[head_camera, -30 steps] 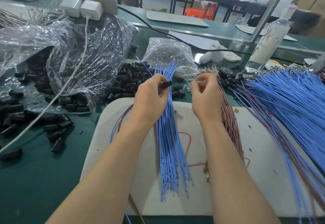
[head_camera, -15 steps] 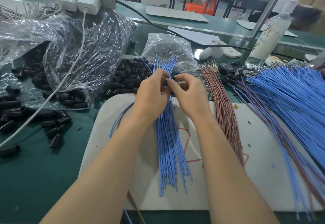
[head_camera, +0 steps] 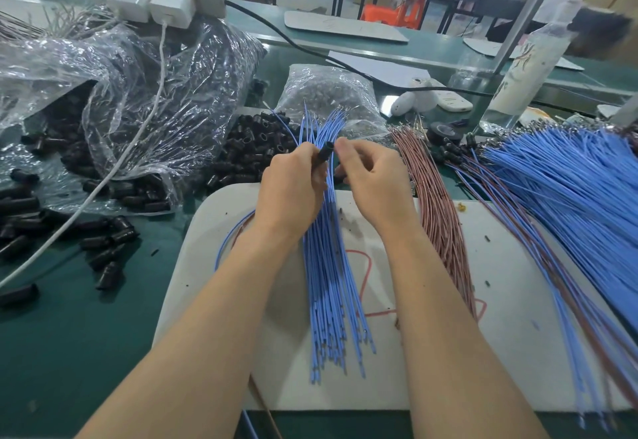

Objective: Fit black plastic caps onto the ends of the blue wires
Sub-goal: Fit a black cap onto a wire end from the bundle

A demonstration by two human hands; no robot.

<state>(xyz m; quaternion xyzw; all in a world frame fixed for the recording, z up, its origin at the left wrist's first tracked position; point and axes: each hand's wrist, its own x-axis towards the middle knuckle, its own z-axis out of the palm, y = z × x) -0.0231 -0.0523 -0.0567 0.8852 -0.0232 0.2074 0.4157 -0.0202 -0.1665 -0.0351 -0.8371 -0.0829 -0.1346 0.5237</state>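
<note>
My left hand [head_camera: 291, 186] grips a black plastic cap [head_camera: 321, 159], its open end pointing up and to the right. Close beside it, my right hand [head_camera: 371, 176] has its fingers curled, thumb and forefinger nearly touching the cap's mouth; what they pinch is too thin to see. Both hands hover over a bundle of blue wires [head_camera: 331, 286] lying lengthwise on a white board [head_camera: 500, 335]. A heap of loose black caps [head_camera: 252, 148] lies just beyond my left hand.
A clear plastic bag of caps [head_camera: 114, 107] spills caps [head_camera: 107, 249] over the green table at left. A small bag of metal parts [head_camera: 328, 97] sits behind the wires. Pink wires [head_camera: 438, 217] and a big blue wire pile [head_camera: 566, 204] lie right. A spray bottle [head_camera: 528, 62] stands far right.
My right hand came in from the pink wires to meet my left hand at the cap. The cap's end now stands clear between the two hands.
</note>
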